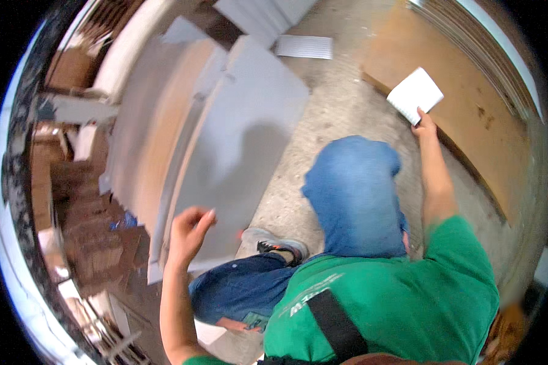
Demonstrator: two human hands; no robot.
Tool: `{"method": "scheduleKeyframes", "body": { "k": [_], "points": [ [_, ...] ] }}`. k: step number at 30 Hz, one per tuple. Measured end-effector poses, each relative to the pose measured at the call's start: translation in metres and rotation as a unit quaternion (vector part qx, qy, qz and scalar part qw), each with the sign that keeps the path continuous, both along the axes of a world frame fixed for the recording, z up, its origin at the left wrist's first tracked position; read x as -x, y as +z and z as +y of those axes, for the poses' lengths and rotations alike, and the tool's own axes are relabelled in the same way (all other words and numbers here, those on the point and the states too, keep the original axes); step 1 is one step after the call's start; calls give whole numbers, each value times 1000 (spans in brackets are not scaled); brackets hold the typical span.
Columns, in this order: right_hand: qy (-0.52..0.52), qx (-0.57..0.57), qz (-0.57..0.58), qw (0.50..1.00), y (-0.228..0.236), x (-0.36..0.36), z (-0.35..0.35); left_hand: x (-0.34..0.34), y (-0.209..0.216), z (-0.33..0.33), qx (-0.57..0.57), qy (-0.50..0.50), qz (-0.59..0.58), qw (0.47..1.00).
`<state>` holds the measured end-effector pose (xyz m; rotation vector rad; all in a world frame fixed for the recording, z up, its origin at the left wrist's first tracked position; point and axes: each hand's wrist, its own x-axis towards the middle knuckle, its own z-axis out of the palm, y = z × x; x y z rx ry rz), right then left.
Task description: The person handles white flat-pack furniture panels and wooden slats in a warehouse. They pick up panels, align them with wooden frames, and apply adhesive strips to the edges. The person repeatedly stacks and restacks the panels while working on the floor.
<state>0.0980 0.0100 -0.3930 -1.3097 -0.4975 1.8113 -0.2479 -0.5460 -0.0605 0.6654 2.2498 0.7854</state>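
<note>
1. White sheet (415, 92), slightly bent, is gripped at its near corner by the right hand (425, 123), above the edge of a brown board (469, 115); whether the two touch cannot be told.
2. Faint lines on the sheet blur, and most of the gripping fingers are hidden beneath it, the thumb on top.
3. Reaching forward, the right forearm (438, 188) extends from a green sleeve (460, 246), beside a denim-clad knee (354, 188).
4. Near a grey panel (249, 115), the left hand (190, 230) hangs half curled, thumb toward the fingers; whether anything sits inside cannot be told.
5. Lower edge crops the left upper arm; motion smears the panel's far side.
</note>
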Motion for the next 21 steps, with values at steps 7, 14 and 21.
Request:
{"method": "scheduleKeyframes", "body": {
  "k": [7, 14, 21],
  "points": [
    [535, -235, 79, 808, 268, 222, -153, 13, -14, 99, -220, 73, -164, 959],
    [742, -278, 32, 609, 328, 297, -251, 19, 9, 65, -476, 179, -116, 853],
    [802, -284, 4, 526, 347, 338, -333, 34, 11, -1, -435, 236, -133, 859]
  ]
}}
